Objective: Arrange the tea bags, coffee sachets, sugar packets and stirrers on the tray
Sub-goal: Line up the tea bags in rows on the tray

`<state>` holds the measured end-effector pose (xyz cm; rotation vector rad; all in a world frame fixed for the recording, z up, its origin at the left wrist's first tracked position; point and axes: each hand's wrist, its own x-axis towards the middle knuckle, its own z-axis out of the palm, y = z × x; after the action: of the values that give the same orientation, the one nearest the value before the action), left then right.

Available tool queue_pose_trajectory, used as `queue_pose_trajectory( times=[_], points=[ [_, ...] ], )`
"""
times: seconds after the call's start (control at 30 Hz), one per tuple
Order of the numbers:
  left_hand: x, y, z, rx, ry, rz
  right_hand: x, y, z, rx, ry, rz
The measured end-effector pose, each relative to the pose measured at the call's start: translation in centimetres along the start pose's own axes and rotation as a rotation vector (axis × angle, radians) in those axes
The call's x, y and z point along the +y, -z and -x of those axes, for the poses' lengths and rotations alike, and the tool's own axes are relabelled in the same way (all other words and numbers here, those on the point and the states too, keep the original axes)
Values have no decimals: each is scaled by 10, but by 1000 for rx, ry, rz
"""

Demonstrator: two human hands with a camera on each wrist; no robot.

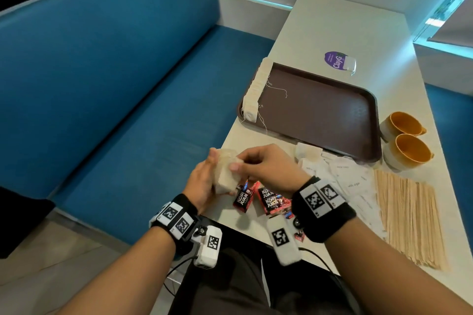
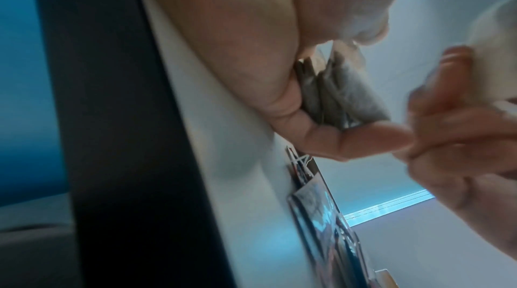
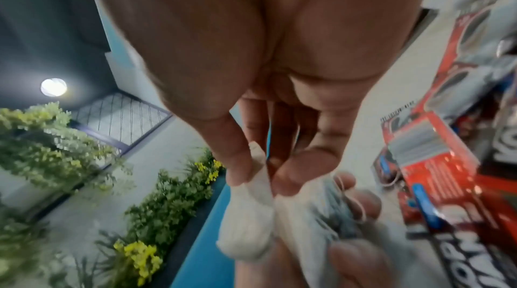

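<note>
A stack of tea bags (image 1: 226, 174) sits clamped in the left hand (image 1: 202, 181) above the worktop's (image 1: 332, 30) near edge, while the right hand (image 1: 268, 166) pinches its top bag. Coffee sachets (image 1: 268, 199) lie just below; the tray (image 1: 320, 110) holds another row of tea bags (image 1: 256, 87).

The head camera looks forward and down from above the table (image 1: 320, 33), taking in both forearms. Each of the 2 wrist cameras sits close under its palm, looking along the fingers. All 3 views share the stack of tea bags (image 1: 226, 174) (image 2: 344, 94) (image 3: 249, 222) and the coffee sachets (image 1: 271, 199) (image 2: 321, 211) (image 3: 436, 160).
</note>
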<state>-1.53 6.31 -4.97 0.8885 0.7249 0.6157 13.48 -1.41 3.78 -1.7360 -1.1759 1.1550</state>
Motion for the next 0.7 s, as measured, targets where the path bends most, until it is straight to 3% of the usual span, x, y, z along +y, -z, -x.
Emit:
queue_pose_trajectory(
  times=[0.1,0.23,0.43,0.6,0.7],
  points=[
    [3,-3,2,-81,34,105,9,-13,-11,50,-4,104],
    [2,-1,2,-117,36,98,14,-20,-21,95,-39,74],
    [3,-4,5,-55,27,-15,21,-21,-22,241,36,137],
    [1,-3,2,-36,46,-9,21,15,-13,210,5,51],
    [-1,0,0,-56,61,5,25,60,-14,319,5,145]
  ],
)
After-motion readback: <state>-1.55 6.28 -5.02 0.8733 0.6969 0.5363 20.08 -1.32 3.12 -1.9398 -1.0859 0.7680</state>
